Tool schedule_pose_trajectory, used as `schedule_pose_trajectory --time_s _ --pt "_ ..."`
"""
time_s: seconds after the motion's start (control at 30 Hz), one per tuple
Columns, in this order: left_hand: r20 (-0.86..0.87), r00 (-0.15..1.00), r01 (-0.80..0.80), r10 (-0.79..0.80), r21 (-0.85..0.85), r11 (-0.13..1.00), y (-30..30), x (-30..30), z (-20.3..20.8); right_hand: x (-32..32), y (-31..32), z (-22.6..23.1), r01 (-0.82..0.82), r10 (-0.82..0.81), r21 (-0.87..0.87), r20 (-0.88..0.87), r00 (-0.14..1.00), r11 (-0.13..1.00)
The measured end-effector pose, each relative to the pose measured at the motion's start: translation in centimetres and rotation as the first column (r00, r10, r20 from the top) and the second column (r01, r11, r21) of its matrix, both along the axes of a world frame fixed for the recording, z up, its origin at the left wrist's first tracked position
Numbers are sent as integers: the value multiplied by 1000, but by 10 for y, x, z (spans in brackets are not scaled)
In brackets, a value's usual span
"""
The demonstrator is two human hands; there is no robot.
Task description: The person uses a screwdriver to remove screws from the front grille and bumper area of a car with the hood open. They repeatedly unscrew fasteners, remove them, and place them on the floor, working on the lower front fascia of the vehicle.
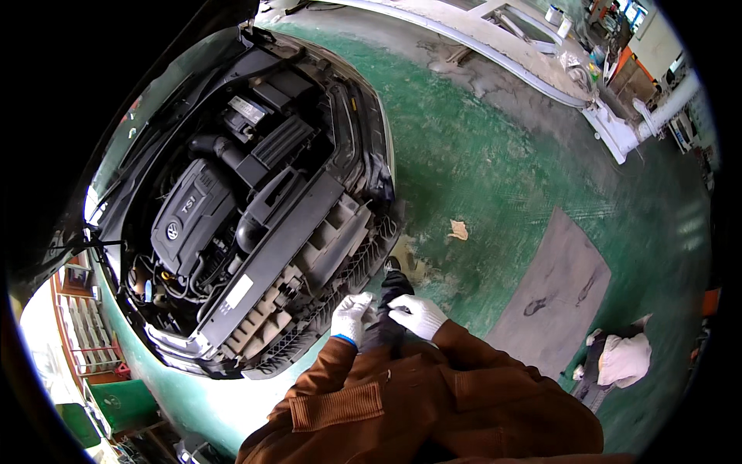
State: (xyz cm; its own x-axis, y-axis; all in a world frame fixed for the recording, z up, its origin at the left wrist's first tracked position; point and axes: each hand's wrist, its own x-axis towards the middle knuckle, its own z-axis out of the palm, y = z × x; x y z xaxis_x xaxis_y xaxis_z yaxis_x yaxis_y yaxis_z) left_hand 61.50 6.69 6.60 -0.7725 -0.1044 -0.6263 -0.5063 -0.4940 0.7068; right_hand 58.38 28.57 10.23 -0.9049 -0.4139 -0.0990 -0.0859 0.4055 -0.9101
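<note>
Both my hands wear white gloves and are in front of my body, a short gap apart. My left hand (352,315) has its fingers curled in, close to the car's front end; a blue band shows at its wrist. My right hand (418,316) points toward the left one, thumb and fingers drawn together. Whether anything small is in either hand is too fine to see. Beside them on the left stands a car with its front cover off, showing a black engine cover (193,213), an air duct, a battery (247,112) and a beige-grey front crossmember (267,313).
A grey mat (553,290) lies on the green floor to the right, with a pale cloth bundle (624,359) beyond it. A crumpled scrap (458,230) lies ahead. A white metal frame (533,66) crosses the far side. A green bin (124,404) stands lower left.
</note>
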Motion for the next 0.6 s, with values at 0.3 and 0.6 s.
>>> schedule_pose_trajectory --time_s 0.3,0.6 --pt "-166 962 -240 218 -121 963 -39 -250 -25 -114 197 -103 141 -436 587 399 807 797" --pt "-278 959 -132 -46 -589 797 -106 -585 34 -151 355 -160 157 -700 704 605 380 693"
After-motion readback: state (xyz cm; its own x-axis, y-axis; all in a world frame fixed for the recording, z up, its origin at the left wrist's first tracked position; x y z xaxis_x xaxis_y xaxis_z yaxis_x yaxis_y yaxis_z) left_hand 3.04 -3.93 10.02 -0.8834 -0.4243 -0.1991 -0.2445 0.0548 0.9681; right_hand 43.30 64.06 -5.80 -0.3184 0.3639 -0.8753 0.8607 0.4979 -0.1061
